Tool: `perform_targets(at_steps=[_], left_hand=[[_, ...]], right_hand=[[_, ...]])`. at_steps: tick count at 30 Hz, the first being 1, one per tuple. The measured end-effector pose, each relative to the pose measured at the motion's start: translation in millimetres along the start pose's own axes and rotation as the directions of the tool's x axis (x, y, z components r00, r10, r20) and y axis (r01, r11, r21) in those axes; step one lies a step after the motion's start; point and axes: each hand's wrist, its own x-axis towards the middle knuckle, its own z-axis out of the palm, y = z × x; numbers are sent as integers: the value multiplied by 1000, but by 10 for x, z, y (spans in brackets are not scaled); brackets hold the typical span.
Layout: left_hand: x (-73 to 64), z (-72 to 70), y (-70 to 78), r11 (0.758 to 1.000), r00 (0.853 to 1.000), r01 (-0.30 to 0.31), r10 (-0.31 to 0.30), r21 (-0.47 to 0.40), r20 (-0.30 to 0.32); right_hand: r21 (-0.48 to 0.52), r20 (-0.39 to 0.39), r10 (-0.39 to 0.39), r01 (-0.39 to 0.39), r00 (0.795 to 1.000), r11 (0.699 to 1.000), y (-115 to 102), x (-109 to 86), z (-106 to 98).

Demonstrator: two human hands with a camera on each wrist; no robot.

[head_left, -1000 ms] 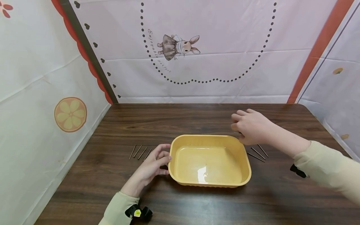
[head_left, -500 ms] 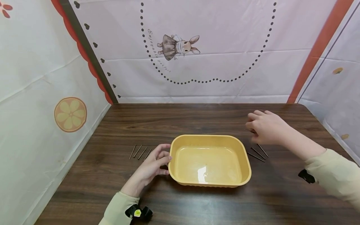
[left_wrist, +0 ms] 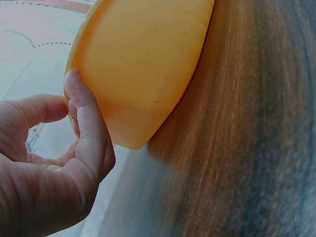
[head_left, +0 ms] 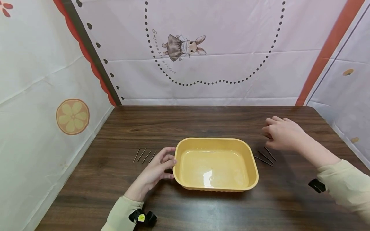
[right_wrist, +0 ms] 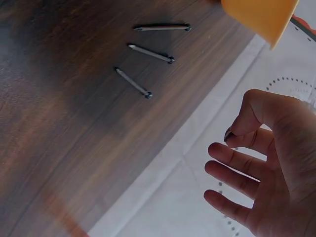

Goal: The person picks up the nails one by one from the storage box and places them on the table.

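Observation:
A yellow plastic basin (head_left: 214,166) sits on the table. My left hand (head_left: 159,165) holds its left side, thumb at the rim and fingers against the outer wall; the left wrist view shows this grip on the basin (left_wrist: 143,64) close up. Beyond the basin's right far corner, my right hand (head_left: 284,134) is raised over the table. Thumb and index finger pinch a nail, mostly hidden, with a dark end (right_wrist: 228,134) showing. Its other fingers are loosely bent. Below that hand lie three loose nails (head_left: 266,156), fanned out beside the basin's right wall.
Several more nails (head_left: 142,155) lie in a row left of the basin, partly behind the left hand. The dark wooden table (head_left: 185,122) ends at a printed cloth backdrop (head_left: 231,64). Cloth walls also stand on the left and right.
My right hand has moved right, away from the basin's far right corner, with the nail in its fingers. My left hand, the basin and the lying nails keep their places.

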Motion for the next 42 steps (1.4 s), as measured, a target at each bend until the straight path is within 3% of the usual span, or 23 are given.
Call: perform_targets(at_steps=[9, 18, 23, 31, 42], left_hand=[[-7, 6, 11, 1000, 1000, 6, -6, -9, -1], [-6, 11, 9, 1000, 1000, 4, -4, -9, -2], [-6, 12, 8, 1000, 1000, 3, -3, -12, 3], [-2, 13, 15, 1000, 1000, -5, 5, -10, 18], [-7, 19, 17, 1000, 1000, 1, 0, -11, 10]], right_hand=[[16, 103, 113, -115, 988, 993, 69, -72, 32], [46, 125, 165, -172, 978, 984, 104, -162, 159], [63, 175, 219, -233, 960, 970, 116, -204, 195], [129, 263, 321, -363, 910, 923, 113, -273, 263], [149, 310, 326, -384, 893, 911, 56, -287, 337]])
